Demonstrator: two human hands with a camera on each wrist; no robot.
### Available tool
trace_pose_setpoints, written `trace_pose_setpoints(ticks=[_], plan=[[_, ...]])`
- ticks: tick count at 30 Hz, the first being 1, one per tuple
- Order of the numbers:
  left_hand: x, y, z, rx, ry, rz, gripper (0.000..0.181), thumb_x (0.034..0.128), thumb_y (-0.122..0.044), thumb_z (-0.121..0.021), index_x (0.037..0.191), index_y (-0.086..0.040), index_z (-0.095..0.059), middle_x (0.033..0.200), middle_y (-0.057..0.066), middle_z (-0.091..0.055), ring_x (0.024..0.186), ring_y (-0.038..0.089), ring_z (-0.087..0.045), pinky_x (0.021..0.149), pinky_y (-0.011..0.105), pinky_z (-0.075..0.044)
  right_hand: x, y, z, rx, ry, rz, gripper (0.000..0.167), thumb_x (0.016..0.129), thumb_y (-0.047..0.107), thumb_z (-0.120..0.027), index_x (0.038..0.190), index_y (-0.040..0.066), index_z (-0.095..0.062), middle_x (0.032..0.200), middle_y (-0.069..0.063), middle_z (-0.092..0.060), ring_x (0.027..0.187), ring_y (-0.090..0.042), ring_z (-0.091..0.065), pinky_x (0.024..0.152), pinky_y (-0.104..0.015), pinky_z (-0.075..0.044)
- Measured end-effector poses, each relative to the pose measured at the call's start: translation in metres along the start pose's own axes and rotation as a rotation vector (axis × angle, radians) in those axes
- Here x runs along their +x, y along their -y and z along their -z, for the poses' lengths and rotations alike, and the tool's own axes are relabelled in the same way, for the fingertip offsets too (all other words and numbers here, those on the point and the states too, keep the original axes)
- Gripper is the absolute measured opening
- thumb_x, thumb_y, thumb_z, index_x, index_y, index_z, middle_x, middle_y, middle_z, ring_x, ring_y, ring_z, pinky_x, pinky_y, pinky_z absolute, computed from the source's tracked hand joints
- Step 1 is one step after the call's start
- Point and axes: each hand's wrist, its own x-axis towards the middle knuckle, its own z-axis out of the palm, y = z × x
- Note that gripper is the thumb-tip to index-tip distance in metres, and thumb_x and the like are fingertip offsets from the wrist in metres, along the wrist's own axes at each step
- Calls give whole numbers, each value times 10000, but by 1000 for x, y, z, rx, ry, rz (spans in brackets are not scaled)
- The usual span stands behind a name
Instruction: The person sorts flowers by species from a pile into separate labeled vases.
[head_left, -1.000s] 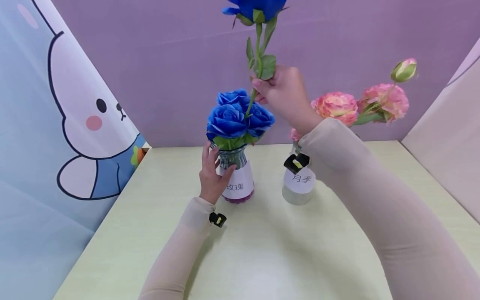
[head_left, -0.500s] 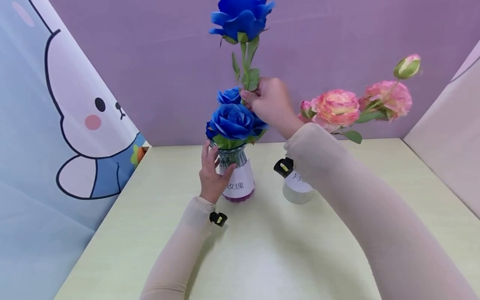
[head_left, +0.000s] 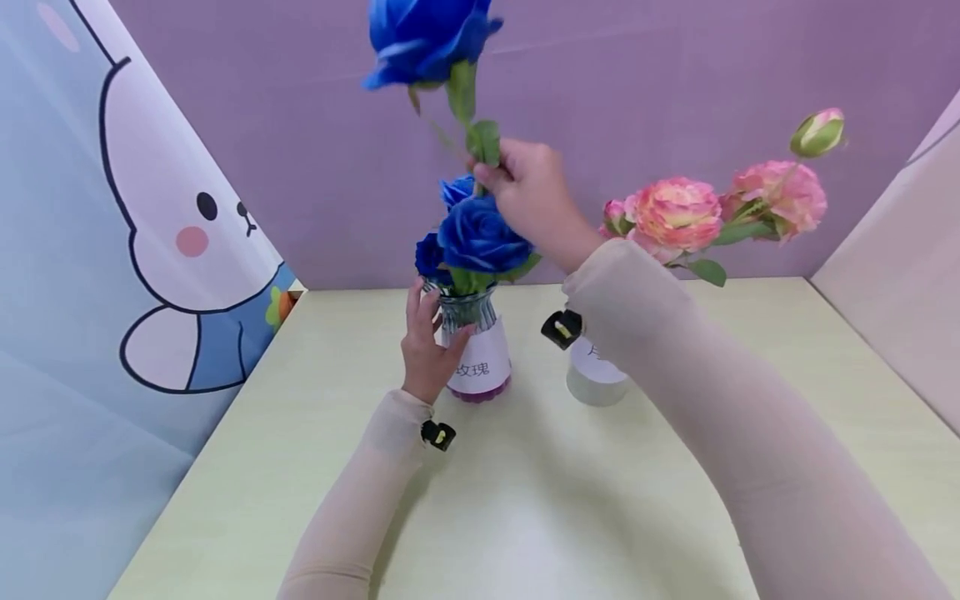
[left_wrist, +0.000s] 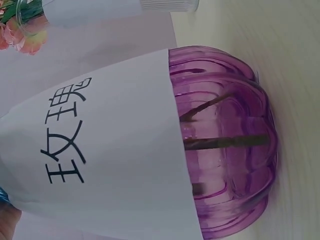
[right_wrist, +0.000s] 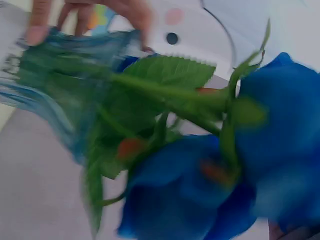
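Observation:
My right hand point(head_left: 536, 196) pinches the stem of a blue rose point(head_left: 427, 42), raised above the vase and leaning left. Below it a glass vase point(head_left: 467, 313) with a ribbed neck and purple base point(left_wrist: 227, 65) stands upright, wrapped in a white paper label point(left_wrist: 115, 145). Several blue roses point(head_left: 486, 235) are in the vase; stem ends show through its base in the left wrist view. My left hand point(head_left: 431, 354) holds the vase's neck from the left, thumb in front. Whether the held stem's lower end is inside the vase is hidden behind the blooms.
A second vase point(head_left: 596, 387) with a white label stands to the right, partly behind my right sleeve. Its pink flowers point(head_left: 677, 212) and a bud point(head_left: 817, 133) lean right. A purple backdrop point(head_left: 675, 75) rises behind the pale table point(head_left: 480, 517); a rabbit-print cloth point(head_left: 180, 250) hangs left.
My right hand has moved left and the held rose has swung left and tilted. The front rose in the vase has shifted right. My left hand stays on the vase.

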Motion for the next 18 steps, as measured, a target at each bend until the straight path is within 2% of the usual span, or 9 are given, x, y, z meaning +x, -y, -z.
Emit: trace_pose_setpoints(ticks=[2,4,7,12,18], plan=[[0,0,-1,-3,-4,-4,569,919,-311,-620,1351,-100,-316,1433,289,-307,1142,458,-547,814,515,-540,4,6,6,19,-27,11,195,960,45,-542,1029,-64,-689,941,-190,-702,759,-186,-632,675,-164,-532],[-1,1,-2,-3,-8,-8,573,921,-320,-614,1364,-119,-311,1433,290,-305,1137,461,-549,801,520,-543,7,13,9,-20,-33,30,203,966,69,-538,1030,-38,-699,933,-166,-708,747,-175,-625,644,-158,-514],[-1,1,-3,-4,-18,-20,582,924,-335,-604,1384,-138,-307,1431,294,-309,1128,469,-552,780,533,-545,9,18,9,-88,13,32,205,974,93,-535,1034,0,-707,956,-124,-716,767,-162,-632,643,-165,-512],[-2,0,-4,-7,-18,-29,588,934,-362,-586,1416,-179,-302,1442,275,-309,1126,466,-554,785,519,-546,5,3,2,-137,100,-31,199,968,102,-552,1027,-8,-706,928,-131,-714,760,-179,-632,641,-197,-511],[-2,-3,-3,3,-14,-26,581,940,-365,-579,1401,-147,-300,1440,278,-309,1139,462,-547,805,508,-542,3,-13,-2,-142,60,-116,221,960,142,-574,1069,-19,-679,883,-159,-693,726,-210,-601,641,-250,-498]])
